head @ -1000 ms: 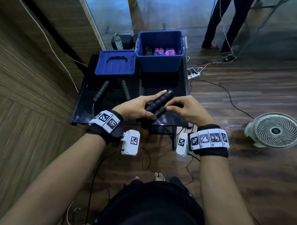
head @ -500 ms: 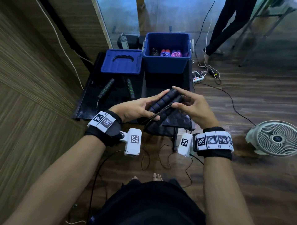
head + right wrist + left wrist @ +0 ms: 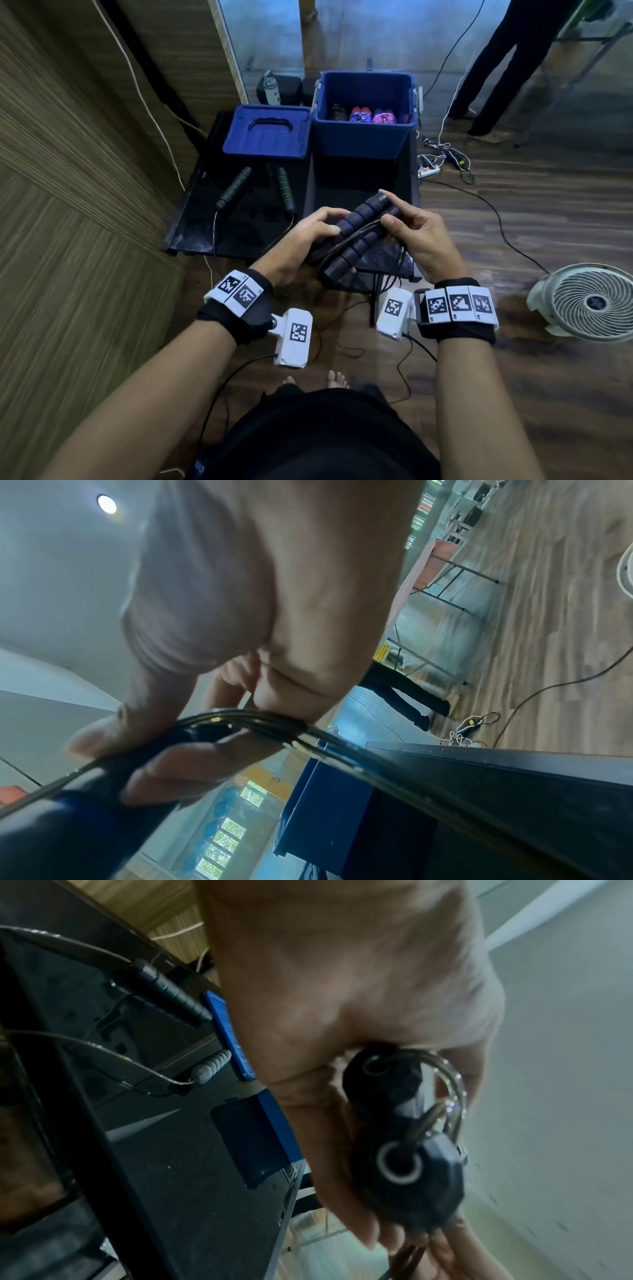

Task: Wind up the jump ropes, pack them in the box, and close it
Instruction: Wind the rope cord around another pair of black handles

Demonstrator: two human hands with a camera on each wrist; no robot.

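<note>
Both hands hold a black jump rope with blue-ringed handles [image 3: 356, 236] above the table's near edge. The two handles lie side by side, tilted toward the far right. My left hand [image 3: 325, 224] grips their near ends [image 3: 407, 1167], where cord loops come out. My right hand [image 3: 390, 210] pinches the far ends, its thumb pressing the thin cord [image 3: 246, 721] against the handles. The open blue box [image 3: 363, 140] stands at the back and holds several wound ropes. Its lid [image 3: 267, 137] lies to the left. A second rope with green-ringed handles [image 3: 233, 188] lies unwound on the table.
The black table [image 3: 239, 236] stands against a wood-panelled wall on the left. A white fan [image 3: 589, 301] sits on the floor to the right. A power strip [image 3: 430, 169] and cables lie behind it. A person's legs [image 3: 496, 68] stand at the back right.
The second handle has come alongside the first. My right hand has moved up to the handles' far ends, drawing the cord along them. My left hand keeps its grip.
</note>
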